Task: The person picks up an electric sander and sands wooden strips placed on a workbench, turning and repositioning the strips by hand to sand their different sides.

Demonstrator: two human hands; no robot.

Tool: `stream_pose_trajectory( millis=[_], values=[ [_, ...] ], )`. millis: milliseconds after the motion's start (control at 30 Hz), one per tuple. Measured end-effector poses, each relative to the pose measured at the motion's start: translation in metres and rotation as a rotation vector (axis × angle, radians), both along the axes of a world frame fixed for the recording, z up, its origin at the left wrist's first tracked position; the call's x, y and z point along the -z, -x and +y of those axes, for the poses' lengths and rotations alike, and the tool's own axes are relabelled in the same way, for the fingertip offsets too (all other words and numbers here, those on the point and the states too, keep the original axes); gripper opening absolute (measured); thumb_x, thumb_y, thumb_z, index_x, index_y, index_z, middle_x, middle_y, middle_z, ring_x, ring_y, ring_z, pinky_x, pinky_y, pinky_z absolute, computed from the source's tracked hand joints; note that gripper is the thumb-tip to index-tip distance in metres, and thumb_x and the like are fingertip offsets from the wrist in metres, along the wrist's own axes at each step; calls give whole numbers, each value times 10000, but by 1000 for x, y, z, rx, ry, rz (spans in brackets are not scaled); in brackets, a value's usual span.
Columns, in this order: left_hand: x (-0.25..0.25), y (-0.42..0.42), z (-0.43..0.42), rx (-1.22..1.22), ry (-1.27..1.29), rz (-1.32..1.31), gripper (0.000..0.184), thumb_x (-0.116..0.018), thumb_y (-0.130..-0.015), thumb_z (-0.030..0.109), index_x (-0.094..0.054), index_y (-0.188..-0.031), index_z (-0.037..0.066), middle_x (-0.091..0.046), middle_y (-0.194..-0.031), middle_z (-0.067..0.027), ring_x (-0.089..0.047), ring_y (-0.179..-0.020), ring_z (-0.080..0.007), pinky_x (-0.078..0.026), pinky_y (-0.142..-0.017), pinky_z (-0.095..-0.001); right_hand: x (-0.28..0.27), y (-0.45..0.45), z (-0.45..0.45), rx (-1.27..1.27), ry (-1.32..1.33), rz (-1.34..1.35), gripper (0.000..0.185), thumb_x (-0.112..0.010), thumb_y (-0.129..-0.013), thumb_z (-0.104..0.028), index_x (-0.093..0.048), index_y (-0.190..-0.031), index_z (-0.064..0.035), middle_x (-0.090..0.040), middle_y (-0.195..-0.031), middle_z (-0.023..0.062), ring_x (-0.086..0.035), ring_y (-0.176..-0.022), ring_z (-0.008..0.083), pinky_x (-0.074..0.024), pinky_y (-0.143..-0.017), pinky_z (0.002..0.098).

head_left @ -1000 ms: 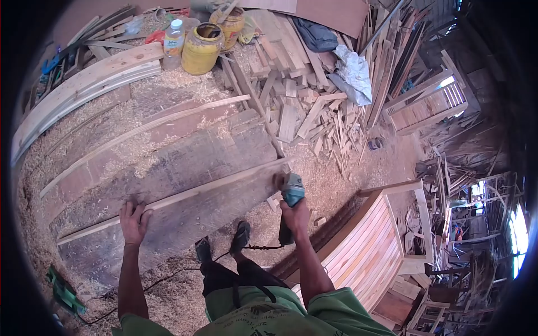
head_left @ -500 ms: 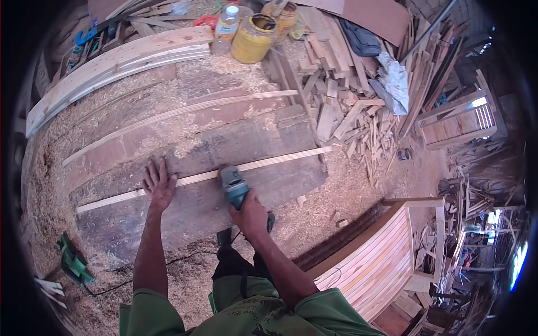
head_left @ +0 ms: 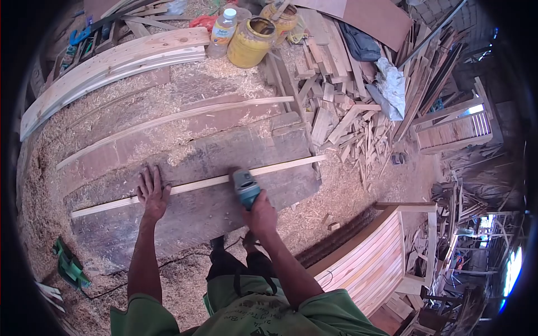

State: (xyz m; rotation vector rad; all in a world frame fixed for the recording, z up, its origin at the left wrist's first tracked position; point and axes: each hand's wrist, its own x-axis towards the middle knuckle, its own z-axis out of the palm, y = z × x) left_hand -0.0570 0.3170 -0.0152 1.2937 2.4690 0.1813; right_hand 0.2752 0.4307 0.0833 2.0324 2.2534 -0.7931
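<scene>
A long thin pale wooden strip (head_left: 202, 183) lies across a dark worn board (head_left: 196, 210). My left hand (head_left: 152, 196) rests flat on the strip toward its left end, fingers spread. My right hand (head_left: 261, 215) is wrapped round the body of a teal and grey angle grinder (head_left: 245, 187). The grinder's head is over the strip, right of its middle; its disc is blurred, and whether it touches the wood I cannot tell. Farther back, a second thin wooden strip (head_left: 179, 117) lies parallel to the first.
Planks (head_left: 112, 70) are stacked at the back left. A plastic bottle (head_left: 223, 33) and a yellow tub (head_left: 251, 43) stand behind. Wood offcuts (head_left: 342, 126) pile up on the right. A green power tool (head_left: 70, 266) lies at lower left with a cord. A slatted wooden piece (head_left: 364, 263) stands at lower right.
The angle grinder in my right hand has moved right along the strip. My left hand stays at about the same place on it. The whole view has shifted slightly.
</scene>
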Motion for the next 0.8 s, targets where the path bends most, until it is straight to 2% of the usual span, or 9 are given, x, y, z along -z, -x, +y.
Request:
stream_pose_trajectory(
  millis=[100,300,400,600,700,800],
  values=[
    [-7,-2,1,-5,22,5,780,-520,-1040,485,-140,-1678,245,-21,-1748,-143,10,-1589,-431,-27,-1207,-668,-2,-22,21,91,-55,-35,628,-783,-818,-367,-428,-1198,-15,-697,-996,302,-700,-875,503,-562,-780,585],
    [-14,-6,5,-1,59,39,752,-494,-1060,470,-133,-1680,246,-2,-1749,-142,27,-1598,-396,-21,-1222,-634,8,-86,63,187,-158,-53,635,-789,-820,-382,-445,-1192,1,-705,-934,295,-698,-834,507,-562,-746,581],
    [-18,-4,4,-9,90,34,743,-480,-1067,471,-134,-1680,235,3,-1749,-145,37,-1600,-387,-4,-1230,-613,5,-112,85,249,-161,-69,633,-784,-810,-337,-434,-1205,10,-704,-989,287,-701,-863,494,-570,-775,572],
    [-22,-5,7,20,87,46,725,-427,-1080,488,-124,-1682,222,9,-1748,-154,41,-1601,-381,26,-1229,-601,16,-166,126,342,-221,13,589,-769,-840,-366,-485,-1159,41,-704,-900,325,-694,-827,517,-556,-746,575],
    [-24,-5,5,34,85,49,716,-415,-1077,496,-135,-1682,236,6,-1750,-147,29,-1601,-382,32,-1231,-596,12,-181,146,367,-212,-5,586,-760,-836,-361,-499,-1162,50,-705,-913,327,-694,-854,517,-554,-768,569],
    [-25,-5,4,43,57,44,711,-413,-1077,494,-139,-1682,241,6,-1751,-144,24,-1600,-381,34,-1233,-587,26,-209,166,421,-249,11,624,-767,-810,-405,-484,-1163,25,-704,-923,324,-691,-855,513,-552,-772,575]
  ],
)
